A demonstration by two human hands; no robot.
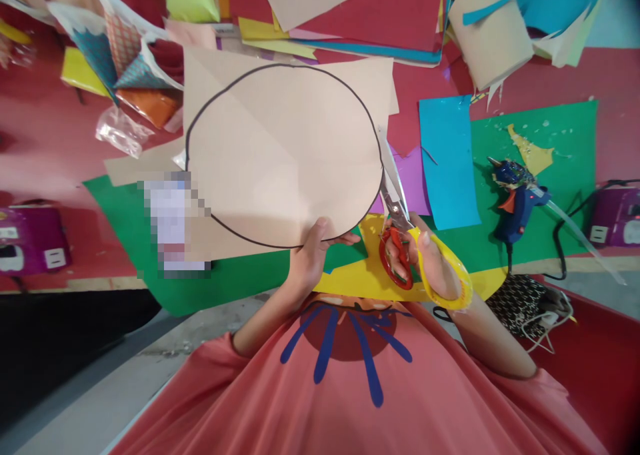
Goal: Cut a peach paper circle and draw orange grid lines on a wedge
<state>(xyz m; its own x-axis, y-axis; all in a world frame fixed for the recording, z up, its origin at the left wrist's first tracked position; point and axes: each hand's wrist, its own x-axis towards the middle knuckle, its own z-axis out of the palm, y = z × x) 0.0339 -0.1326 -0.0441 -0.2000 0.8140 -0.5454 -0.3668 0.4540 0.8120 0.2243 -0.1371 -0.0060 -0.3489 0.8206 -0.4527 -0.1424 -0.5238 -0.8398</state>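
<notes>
A beige sheet of paper (280, 155) with a large black oval drawn on it lies before me. My left hand (311, 251) grips its bottom edge, thumb on top and fingers underneath. In my right hand (417, 245) is a pair of scissors (397, 208) with one red and one yellow handle loop. The blades are parted at the sheet's right side, beside the black line. Along the lower right, the paper's edge follows the outline where it has been cut. Part of my left fingers is hidden under the sheet.
A blue glue gun (517, 205) with a glue stick rests on green paper (570, 128) at the right. Nearby lies a blue sheet (447, 161). Stacked coloured papers (360, 15) sit at the back, patterned paper cones (120, 41) at the upper left.
</notes>
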